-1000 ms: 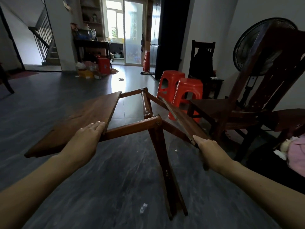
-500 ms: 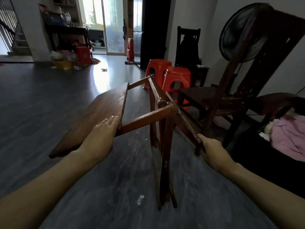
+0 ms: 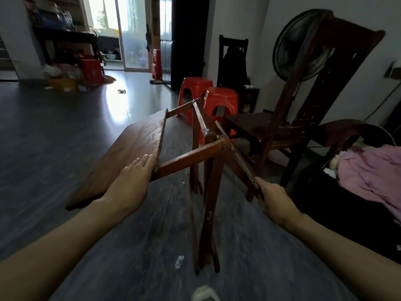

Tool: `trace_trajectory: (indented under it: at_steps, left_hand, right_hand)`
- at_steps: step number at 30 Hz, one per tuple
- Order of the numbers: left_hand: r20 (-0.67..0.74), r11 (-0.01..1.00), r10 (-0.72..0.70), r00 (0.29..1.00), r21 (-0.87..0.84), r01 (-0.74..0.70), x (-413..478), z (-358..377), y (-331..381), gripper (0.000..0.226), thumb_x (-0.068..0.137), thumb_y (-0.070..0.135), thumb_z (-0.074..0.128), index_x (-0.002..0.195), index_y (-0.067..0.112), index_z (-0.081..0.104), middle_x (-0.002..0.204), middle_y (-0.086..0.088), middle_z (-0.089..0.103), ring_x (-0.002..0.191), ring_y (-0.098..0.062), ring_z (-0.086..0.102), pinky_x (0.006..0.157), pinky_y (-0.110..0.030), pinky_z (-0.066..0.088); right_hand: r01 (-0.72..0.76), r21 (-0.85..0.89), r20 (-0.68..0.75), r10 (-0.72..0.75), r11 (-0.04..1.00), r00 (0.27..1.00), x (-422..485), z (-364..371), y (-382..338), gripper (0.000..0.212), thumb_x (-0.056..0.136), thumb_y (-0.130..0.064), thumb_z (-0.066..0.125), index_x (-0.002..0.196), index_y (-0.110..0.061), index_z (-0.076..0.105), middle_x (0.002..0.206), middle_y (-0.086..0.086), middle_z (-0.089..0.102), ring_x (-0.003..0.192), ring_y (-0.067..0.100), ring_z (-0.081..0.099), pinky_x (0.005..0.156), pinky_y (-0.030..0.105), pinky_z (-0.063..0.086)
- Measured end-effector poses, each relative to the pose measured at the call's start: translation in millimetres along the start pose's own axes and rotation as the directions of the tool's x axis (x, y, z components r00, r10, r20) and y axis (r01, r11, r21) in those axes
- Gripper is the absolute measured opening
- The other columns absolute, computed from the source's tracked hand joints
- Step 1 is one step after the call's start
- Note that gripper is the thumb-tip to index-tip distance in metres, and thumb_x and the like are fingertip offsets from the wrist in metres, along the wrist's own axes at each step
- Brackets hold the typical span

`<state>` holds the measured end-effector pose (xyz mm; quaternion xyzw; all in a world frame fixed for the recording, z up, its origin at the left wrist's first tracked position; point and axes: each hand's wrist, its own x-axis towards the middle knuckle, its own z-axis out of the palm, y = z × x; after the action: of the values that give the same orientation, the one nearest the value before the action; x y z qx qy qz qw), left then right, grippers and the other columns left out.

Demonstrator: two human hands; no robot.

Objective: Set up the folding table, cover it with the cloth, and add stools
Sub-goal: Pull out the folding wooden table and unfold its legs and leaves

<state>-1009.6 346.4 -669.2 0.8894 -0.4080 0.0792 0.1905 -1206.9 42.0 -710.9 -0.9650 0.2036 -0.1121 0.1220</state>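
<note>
The brown wooden folding table (image 3: 134, 148) stands half unfolded on its gathered legs (image 3: 208, 213) in the middle of the floor. Its left leaf lies nearly flat; the right leaf (image 3: 236, 155) hangs steeply down. My left hand (image 3: 132, 181) rests flat on the near edge of the left leaf, fingers straight over the top. My right hand (image 3: 273, 198) grips the lower corner of the right leaf. Two red plastic stools (image 3: 221, 101) stand just behind the table. A pink cloth (image 3: 373, 172) lies bunched at the right.
A dark wooden chair (image 3: 288, 124) stands close on the table's right, with a standing fan (image 3: 303, 44) behind it. Another dark chair (image 3: 233, 61) is by the wall. Clutter and a red box (image 3: 91, 70) sit far left near a glass door. Dark floor spreads to the left.
The legs have swung closer together and the right leaf has dropped steeper. The left leaf has come up flatter. Both hands keep their places on the leaves.
</note>
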Motion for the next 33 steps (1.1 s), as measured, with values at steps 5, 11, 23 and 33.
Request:
trace_trajectory:
  at_steps: [5, 11, 23, 33]
  left_hand:
    - [-0.021, 1.0, 0.005, 1.0, -0.007, -0.005, 1.8, 10.0, -5.5, 0.078, 0.086, -0.005, 0.062, 0.153, 0.014, 0.027, 0.156, -0.009, 0.034, 0.144, -0.026, 0.03, 0.116, -0.037, 0.027]
    - [-0.022, 0.991, -0.014, 1.0, 0.133, 0.016, 0.8, 15.7, -31.3, 0.081, 0.087, -0.008, 0.053, 0.156, 0.015, 0.016, 0.161, -0.008, 0.023, 0.148, -0.026, 0.02, 0.118, -0.039, 0.024]
    - [0.016, 0.98, -0.012, 1.0, 0.196, 0.009, 8.0, 9.8, -37.0, 0.091, 0.078, -0.014, 0.053, 0.156, 0.014, 0.016, 0.161, -0.008, 0.022, 0.148, -0.026, 0.019, 0.116, -0.04, 0.026]
    - [-0.017, 0.948, -0.001, 1.0, 0.319, 0.007, 6.1, -40.2, -50.1, 0.092, 0.074, -0.017, 0.052, 0.154, 0.016, 0.023, 0.16, -0.006, 0.025, 0.148, -0.026, 0.021, 0.117, -0.045, 0.021]
  right_hand:
    - [0.021, 0.062, 0.01, -0.022, 0.998, 1.0, 4.7, 3.8, -4.6, 0.021, 0.092, -0.03, 0.063, 0.11, -0.023, 0.055, 0.097, -0.004, 0.067, 0.085, 0.018, 0.066, 0.077, 0.037, 0.055]
    - [0.045, -0.02, 0.004, -0.045, 0.999, 0.999, -1.1, 22.6, 1.6, 0.023, 0.094, -0.022, 0.059, 0.115, -0.017, 0.05, 0.105, 0.001, 0.066, 0.09, 0.029, 0.066, 0.074, 0.04, 0.052]
    - [0.065, -0.077, 0.026, -0.063, 0.995, 0.998, -0.6, -6.2, -1.2, 0.021, 0.097, -0.031, 0.059, 0.11, -0.017, 0.05, 0.104, -0.001, 0.064, 0.092, 0.021, 0.065, 0.078, 0.039, 0.05]
    - [0.124, -0.238, 0.015, -0.124, 0.963, 0.992, 8.6, -7.9, -13.5, 0.058, 0.095, -0.039, 0.059, 0.144, -0.014, 0.041, 0.138, 0.002, 0.057, 0.12, 0.018, 0.058, 0.092, 0.029, 0.045]
